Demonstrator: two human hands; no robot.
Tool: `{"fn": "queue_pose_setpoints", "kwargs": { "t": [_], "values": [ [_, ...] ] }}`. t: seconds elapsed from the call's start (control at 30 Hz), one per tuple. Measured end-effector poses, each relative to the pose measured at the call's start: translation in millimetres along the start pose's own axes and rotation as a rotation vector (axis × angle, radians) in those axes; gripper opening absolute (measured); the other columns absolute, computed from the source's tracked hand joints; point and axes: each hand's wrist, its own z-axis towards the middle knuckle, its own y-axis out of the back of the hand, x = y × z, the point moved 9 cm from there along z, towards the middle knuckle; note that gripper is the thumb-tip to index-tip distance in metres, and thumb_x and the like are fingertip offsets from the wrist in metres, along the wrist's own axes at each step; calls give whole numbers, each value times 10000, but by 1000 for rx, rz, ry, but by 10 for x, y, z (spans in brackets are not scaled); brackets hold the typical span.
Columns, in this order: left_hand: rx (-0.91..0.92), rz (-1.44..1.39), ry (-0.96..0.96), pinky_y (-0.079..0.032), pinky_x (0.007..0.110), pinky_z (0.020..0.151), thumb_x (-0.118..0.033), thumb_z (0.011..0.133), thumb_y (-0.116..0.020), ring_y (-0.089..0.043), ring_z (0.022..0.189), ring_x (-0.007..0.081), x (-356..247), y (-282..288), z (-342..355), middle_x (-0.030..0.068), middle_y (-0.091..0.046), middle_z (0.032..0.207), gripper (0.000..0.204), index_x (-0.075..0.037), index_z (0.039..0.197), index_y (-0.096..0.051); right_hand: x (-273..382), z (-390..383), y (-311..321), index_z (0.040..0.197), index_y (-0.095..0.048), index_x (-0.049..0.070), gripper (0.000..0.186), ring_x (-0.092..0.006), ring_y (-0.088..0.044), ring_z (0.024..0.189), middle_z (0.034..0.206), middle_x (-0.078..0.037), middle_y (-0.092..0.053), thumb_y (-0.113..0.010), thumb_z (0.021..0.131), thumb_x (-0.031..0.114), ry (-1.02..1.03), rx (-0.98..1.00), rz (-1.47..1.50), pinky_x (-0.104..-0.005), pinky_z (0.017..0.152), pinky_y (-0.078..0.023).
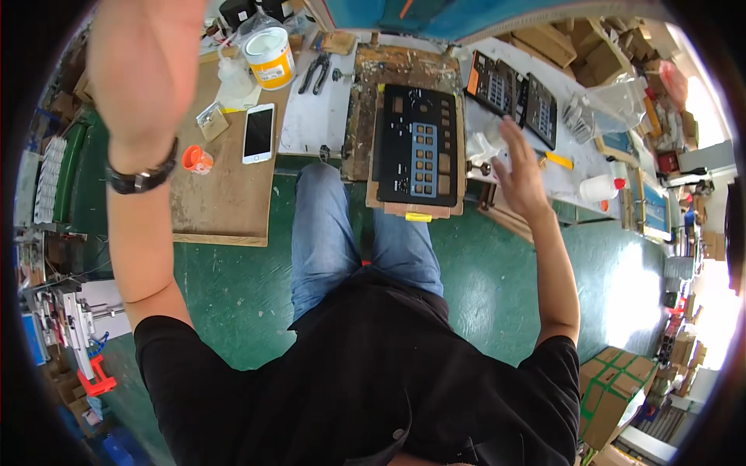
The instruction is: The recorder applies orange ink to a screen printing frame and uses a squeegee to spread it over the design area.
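A black control panel (417, 147) with a blue keypad area and rows of square cutouts lies on a board in front of me. To its right, my right hand (522, 175) is raised with fingers stretched and apart, holding nothing. My left hand (144, 74) is lifted high at the upper left, close to the camera and blurred; its fingers run out of view, so what they hold cannot be told. Above the panel, a blue framed screen (451, 17) stands raised and tilted, partly cut off by the upper edge.
On the left bench (225, 198) are a phone (259, 133), an orange cup (197, 160), a yellow-white can (268, 58) and pliers (315, 74). To the right lie two more black panels (540, 111), a yellow-handled tool (559, 160) and a white bottle (601, 188).
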Motion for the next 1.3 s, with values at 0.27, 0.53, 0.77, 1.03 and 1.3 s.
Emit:
{"fn": "queue_pose_setpoints", "kwargs": {
  "t": [0.27,0.53,0.77,1.03,1.3],
  "values": [
    [-247,-781,407,-504,454,1028,-539,1111,-394,-694,1112,344,-298,-12,-1508,181,-611,1402,714,-33,1614,-351,-517,788,1434,1357,-661,37,341,-225,-668,1093,1250,-128,-720,-637,1046,174,-397,-538,490,-338,956,-530],
    [-232,-754,1113,-444,273,798,-365,1098,-504,-528,849,137,-333,-227,-3484,65,-628,1040,582,-16,1559,-439,630,2109,334,1439,-621,36,465,-329,-629,1285,1464,-133,-647,-646,1014,223,206,-140,-28,-401,1104,-497],
    [-202,-555,1331,-396,231,751,-78,1015,-596,-460,805,97,-268,-416,-4078,22,-569,928,512,-14,1511,-485,878,2471,-621,1365,-661,29,433,-351,-661,1165,1375,-139,-689,-660,966,200,384,-190,-309,-416,1001,-527],
    [-217,-516,1395,-369,213,736,-27,981,-626,-447,795,87,-217,-507,-4166,-2,-527,885,486,-10,1458,-536,638,2530,-829,1233,-727,45,324,-339,-697,978,1175,-120,-760,-678,957,207,168,186,-97,-413,857,-538],
    [-203,-517,1382,-352,217,735,-50,977,-635,-425,775,85,-243,-538,-4103,-15,-498,866,443,0,1414,-580,690,2565,-834,1175,-747,65,280,-334,-696,880,1054,-116,-773,-697,947,220,118,120,-163,-412,810,-537]
  ]
}}
